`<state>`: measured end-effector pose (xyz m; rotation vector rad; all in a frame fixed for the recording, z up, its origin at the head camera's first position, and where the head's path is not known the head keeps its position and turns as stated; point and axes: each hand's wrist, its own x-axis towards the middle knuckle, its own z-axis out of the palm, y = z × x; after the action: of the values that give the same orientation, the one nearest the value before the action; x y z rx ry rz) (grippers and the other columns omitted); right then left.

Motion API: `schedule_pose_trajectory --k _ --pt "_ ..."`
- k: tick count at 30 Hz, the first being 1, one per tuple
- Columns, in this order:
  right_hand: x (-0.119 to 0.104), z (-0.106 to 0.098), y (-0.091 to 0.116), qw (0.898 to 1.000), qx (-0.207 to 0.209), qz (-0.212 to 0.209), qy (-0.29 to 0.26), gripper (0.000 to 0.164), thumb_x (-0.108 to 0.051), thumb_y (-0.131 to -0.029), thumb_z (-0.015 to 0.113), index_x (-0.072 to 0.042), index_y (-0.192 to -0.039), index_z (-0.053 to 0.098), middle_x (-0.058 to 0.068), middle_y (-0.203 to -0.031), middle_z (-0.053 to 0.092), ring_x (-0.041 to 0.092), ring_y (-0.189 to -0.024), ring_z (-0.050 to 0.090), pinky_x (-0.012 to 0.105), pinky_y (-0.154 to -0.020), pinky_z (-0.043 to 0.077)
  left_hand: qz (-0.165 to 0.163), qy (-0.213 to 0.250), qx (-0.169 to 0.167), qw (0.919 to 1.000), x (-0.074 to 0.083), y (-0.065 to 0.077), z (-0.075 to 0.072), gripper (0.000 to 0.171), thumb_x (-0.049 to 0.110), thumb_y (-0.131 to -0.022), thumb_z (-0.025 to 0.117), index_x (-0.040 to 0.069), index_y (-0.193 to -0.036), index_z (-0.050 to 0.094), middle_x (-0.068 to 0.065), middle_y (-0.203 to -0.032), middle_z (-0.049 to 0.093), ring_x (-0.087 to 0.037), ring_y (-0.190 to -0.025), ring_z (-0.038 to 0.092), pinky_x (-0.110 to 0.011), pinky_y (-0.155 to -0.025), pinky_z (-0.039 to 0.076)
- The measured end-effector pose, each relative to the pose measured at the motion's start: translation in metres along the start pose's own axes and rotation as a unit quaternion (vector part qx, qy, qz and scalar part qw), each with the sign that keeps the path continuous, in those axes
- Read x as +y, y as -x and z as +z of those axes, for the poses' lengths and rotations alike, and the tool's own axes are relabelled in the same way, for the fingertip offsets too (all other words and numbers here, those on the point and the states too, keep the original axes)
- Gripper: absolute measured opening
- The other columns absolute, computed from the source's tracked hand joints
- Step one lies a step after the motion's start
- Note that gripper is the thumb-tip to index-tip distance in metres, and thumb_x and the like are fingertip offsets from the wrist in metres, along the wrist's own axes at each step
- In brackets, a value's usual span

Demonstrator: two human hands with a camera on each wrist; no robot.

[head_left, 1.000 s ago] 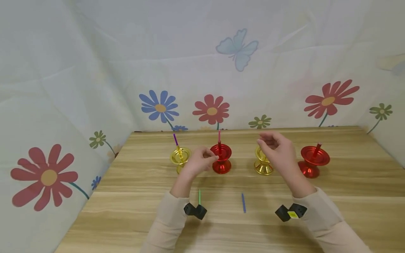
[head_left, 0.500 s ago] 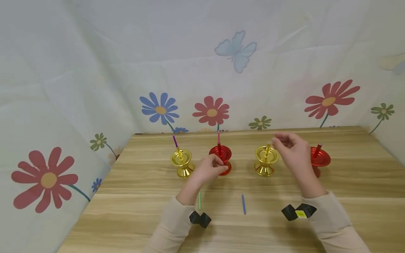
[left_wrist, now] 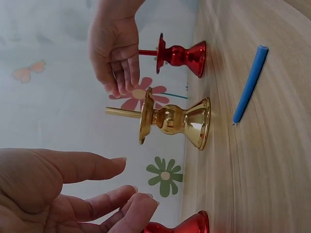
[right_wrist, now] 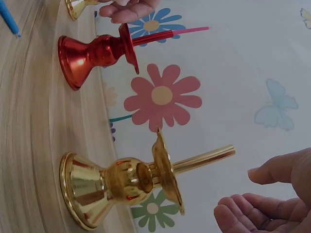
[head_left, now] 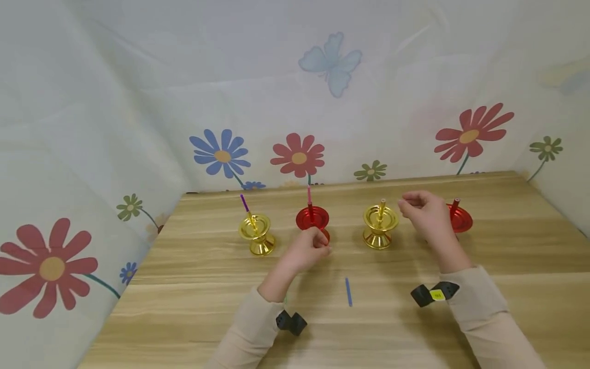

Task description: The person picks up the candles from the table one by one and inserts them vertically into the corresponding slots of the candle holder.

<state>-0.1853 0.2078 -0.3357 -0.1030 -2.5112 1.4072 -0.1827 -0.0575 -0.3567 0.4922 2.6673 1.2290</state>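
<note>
My left hand (head_left: 306, 251) hovers just in front of a red candle holder (head_left: 312, 217) with a pink candle (head_left: 309, 195) in its tube. In the left wrist view, thumb and fingers (left_wrist: 104, 167) are parted with nothing between them. My right hand (head_left: 426, 215) is raised between a gold candle holder (head_left: 380, 230) and a second red candle holder (head_left: 461, 219), partly covering the latter. Its fingers (right_wrist: 238, 213) are loosely bent and hold nothing. No candle stands in the tubes of these two holders.
At the left stands another gold candle holder (head_left: 260, 242) with a purple candle (head_left: 244, 203). A blue candle (head_left: 348, 292) lies on the wooden table (head_left: 378, 328) in front. A green candle (head_left: 286, 298) is mostly hidden by the left wrist. Behind hangs a flowered cloth (head_left: 258, 77).
My right hand has moved right, off the gold candle holder and across the right red one. My left hand has shifted right, from beside the middle red holder to in front of it.
</note>
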Motion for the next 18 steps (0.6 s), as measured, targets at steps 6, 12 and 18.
schedule_pose_trajectory --k 6,12,18 --pt "0.004 -0.001 -0.003 0.999 -0.039 0.035 0.013 0.043 -0.021 -0.094 0.055 0.008 -0.126 0.052 0.026 -0.117 0.057 0.029 -0.094 0.063 0.023 -0.074 0.049 -0.029 -0.028 -0.006 0.9992 0.003 0.0 0.008 0.021 0.015 -0.084 0.069 0.0 -0.096 0.06 -0.008 -0.087 0.061 -0.018 -0.078 0.054 -0.026 -0.066 0.048" --pt "0.007 0.0 -0.004 0.995 -0.084 0.06 -0.001 0.048 -0.021 -0.095 0.053 0.009 -0.131 0.047 0.027 -0.122 0.054 0.035 -0.103 0.061 0.043 -0.09 0.051 -0.046 -0.027 -0.026 0.9982 0.002 0.0 0.02 0.023 0.017 -0.084 0.071 0.0 -0.094 0.058 -0.006 -0.079 0.056 -0.017 -0.069 0.051 -0.026 -0.06 0.045" --pt "0.011 -0.001 -0.006 0.991 -0.111 0.067 -0.011 0.047 -0.021 -0.096 0.053 0.011 -0.13 0.045 0.029 -0.121 0.054 0.033 -0.1 0.064 0.045 -0.093 0.051 -0.055 -0.026 -0.04 0.9973 0.002 0.001 0.03 0.025 0.017 -0.081 0.074 0.002 -0.091 0.057 -0.004 -0.077 0.054 -0.017 -0.071 0.049 -0.026 -0.061 0.042"
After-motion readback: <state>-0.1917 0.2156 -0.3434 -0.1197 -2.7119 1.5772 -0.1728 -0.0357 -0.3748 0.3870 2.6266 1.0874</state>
